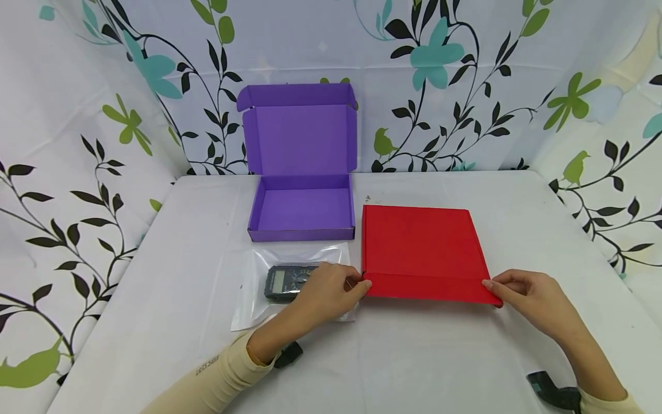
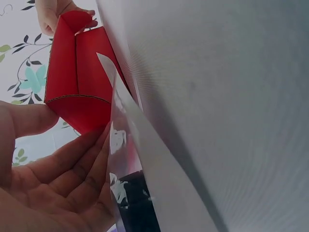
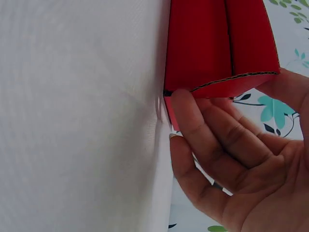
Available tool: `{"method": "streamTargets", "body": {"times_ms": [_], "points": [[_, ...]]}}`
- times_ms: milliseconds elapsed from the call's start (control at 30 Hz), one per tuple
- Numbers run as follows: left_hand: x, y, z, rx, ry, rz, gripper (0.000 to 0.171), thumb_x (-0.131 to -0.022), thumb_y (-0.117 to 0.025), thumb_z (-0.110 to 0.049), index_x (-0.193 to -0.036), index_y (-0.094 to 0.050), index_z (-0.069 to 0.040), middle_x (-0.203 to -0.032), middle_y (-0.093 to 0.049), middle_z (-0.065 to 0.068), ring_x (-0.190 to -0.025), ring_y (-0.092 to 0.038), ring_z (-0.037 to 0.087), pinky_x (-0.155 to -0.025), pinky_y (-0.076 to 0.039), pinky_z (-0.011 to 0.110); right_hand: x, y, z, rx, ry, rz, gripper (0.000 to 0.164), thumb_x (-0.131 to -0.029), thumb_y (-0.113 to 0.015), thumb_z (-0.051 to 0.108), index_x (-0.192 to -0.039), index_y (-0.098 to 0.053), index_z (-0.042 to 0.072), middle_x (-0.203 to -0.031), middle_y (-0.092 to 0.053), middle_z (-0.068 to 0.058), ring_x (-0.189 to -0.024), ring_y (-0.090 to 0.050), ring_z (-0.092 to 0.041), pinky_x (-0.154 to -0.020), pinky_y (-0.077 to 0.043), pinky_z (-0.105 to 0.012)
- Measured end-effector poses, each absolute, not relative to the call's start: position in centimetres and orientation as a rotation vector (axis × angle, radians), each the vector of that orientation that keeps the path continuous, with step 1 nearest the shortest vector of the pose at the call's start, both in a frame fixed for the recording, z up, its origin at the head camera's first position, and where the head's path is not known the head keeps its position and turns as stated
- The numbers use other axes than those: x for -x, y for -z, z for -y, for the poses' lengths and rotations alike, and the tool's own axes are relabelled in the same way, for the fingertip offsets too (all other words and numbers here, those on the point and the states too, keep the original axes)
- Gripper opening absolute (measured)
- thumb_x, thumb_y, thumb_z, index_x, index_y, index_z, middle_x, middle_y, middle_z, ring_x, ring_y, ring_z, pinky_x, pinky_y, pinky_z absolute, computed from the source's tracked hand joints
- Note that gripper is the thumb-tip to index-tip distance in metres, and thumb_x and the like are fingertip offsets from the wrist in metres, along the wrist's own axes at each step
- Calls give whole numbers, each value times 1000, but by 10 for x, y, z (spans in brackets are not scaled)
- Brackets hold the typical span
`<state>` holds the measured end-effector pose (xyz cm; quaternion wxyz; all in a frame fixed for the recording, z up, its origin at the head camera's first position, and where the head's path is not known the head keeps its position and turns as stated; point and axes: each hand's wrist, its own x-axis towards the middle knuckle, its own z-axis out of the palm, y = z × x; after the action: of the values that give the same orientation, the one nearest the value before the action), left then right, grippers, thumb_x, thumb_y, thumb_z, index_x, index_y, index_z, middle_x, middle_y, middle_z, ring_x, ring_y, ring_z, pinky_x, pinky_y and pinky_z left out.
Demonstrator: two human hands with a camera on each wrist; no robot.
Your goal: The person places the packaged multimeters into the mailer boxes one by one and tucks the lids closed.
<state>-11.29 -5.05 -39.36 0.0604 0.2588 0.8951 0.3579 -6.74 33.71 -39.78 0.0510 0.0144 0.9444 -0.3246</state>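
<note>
White table (image 1: 414,356), red box (image 1: 421,244), left fingers (image 2: 79,157) pinching one near corner; right fingers (image 3: 193,123) pinching the other

This looks like a small tabletop booth walled with cloth, though whether it stands in a home or a studio cannot be told. A plain white table (image 1: 424,356) sits between patterned hangings (image 1: 310,46) at its back and both sides, printed with black leafy stems (image 1: 87,198), teal flowers (image 1: 437,54) and green birds (image 1: 576,168); a level crease crosses the back one.
</note>
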Motion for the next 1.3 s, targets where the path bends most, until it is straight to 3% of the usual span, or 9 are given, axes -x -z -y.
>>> {"method": "streamTargets", "body": {"times_ms": [167, 367, 833, 1300], "points": [[112, 395, 49, -777, -1061, -2737, 17, -97, -68, -23, -90, -80, -13, -73, -68, -13, -71, -65, 2, -69, -53, 28, 67, 398, -340, -114, 1013, -2815, 48, -100, -69, 44, -121, -73, 1, -92, -76, -2, -91, -61, -24, -66, -47, -31], [112, 395, 48, -797, -1039, -2776, 17, -96, -68, -22, -84, -78, -15, -69, -66, -15, -67, -63, 2, -66, -52, 28, 67, 398, -341, -112, 1018, -2790, 44, -100, -70, 42, -119, -77, 2, -96, -76, -3, -96, -60, -27, -71, -48, -36], [113, 396, 46, -851, -1003, -2806, 18, -95, -71, -19, -78, -76, -16, -67, -65, -14, -63, -61, 1, -62, -49, 27, 67, 397, -338, -174, 1018, -2762, 56, -100, -69, 45, -120, -74, -6, -100, -76, -10, -100, -59, -31, -71, -49, -36], [114, 395, 44, -870, -997, -2822, 15, -94, -72, -15, -80, -77, -14, -69, -69, -8, -65, -63, 7, -61, -49, 28, 66, 397, -336, -144, 991, -2804, 47, -100, -71, 41, -114, -78, -4, -95, -76, -9, -97, -61, -31, -70, -49, -37]]}}
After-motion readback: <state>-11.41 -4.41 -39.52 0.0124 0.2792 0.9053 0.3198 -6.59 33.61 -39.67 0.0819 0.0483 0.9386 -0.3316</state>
